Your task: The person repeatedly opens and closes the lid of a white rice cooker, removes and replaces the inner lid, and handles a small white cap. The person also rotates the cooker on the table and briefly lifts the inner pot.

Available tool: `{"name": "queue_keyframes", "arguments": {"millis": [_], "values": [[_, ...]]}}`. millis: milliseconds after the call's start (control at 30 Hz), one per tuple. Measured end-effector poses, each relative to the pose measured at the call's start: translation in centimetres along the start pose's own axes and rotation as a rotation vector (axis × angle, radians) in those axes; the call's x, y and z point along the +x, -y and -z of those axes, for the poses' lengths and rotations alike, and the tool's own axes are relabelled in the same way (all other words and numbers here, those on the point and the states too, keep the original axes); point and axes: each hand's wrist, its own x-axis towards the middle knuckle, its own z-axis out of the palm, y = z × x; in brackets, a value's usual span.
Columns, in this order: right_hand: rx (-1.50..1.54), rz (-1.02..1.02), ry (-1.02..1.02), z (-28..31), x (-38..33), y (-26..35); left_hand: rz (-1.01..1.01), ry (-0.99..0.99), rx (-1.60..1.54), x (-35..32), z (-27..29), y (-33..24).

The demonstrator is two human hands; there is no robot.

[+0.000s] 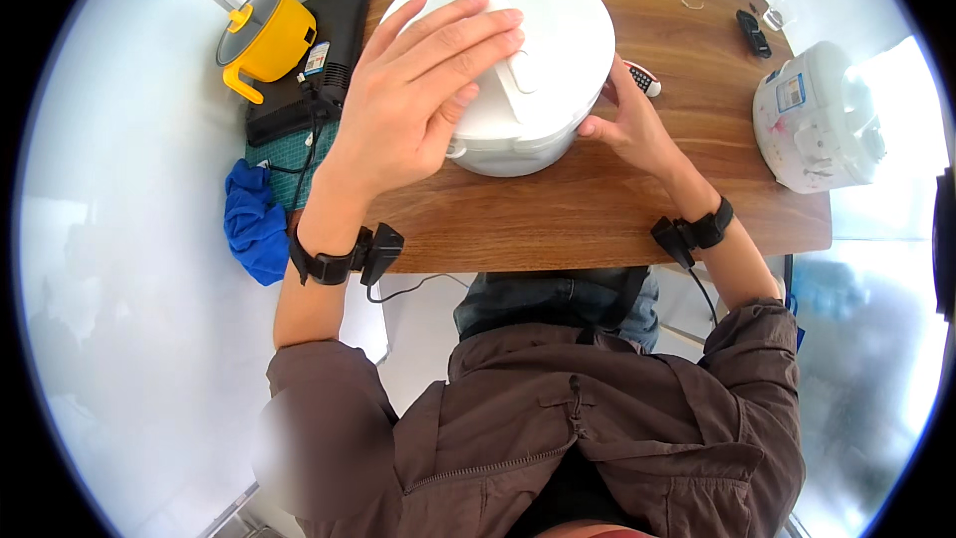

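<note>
The pot (560, 65) is white, round and wide, with a smooth, glossy finish. Its lid (563, 15) is on, and a seam runs around just below the rim. A raised band (511, 95) crosses the lid toward the near edge, with a small rounded piece (523, 72) set in it. A small pale loop (456, 150) juts from the near left side. The pot appears upright on the wooden tabletop (558, 224), left of its middle; its base is mostly hidden.
</note>
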Motion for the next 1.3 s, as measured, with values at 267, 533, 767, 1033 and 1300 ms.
{"name": "queue_keyframes", "arguments": {"millis": [267, 533, 767, 1033, 1300], "values": [[0.033, -0.008, -0.003, 0.0, -0.6, -1.3, 0.021, -0.029, 0.004, -0.4, -0.7, -0.7], [-0.017, 0.009, -0.031, -0.5, -0.7, -1.8, 0.095, -0.233, -0.010, -2.6, -2.8, 0.3], [-0.569, 0.509, -0.258, 3.6, 2.9, 3.7, 0.356, -0.406, -0.285, -8.3, -6.2, 1.0], [-0.891, 0.754, 0.419, 0.9, 10.5, 13.7, 0.276, -0.457, -0.111, -7.7, -7.9, 0.9], [-0.973, 0.660, 0.645, 1.3, 15.0, 15.6, 0.358, -0.340, -0.377, -8.1, -7.4, 6.1]]}}
